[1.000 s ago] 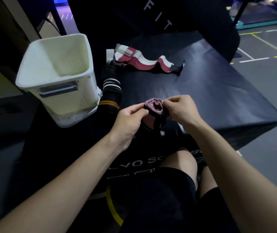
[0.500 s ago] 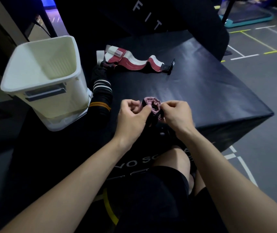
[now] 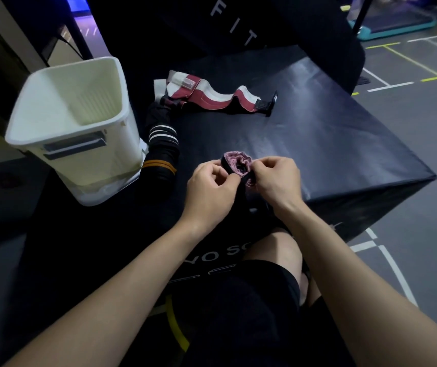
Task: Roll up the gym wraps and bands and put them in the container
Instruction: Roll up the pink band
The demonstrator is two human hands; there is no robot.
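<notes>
Left hand (image 3: 212,189) and right hand (image 3: 275,181) both pinch the pink band (image 3: 235,162), keeping its coil tight; the white container (image 3: 74,133) stands near for deposit.

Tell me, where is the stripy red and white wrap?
In the head view, the red and white striped fabric wrap lies unrolled on the black padded box, to the right of the white plastic container and beyond both hands.
</notes>
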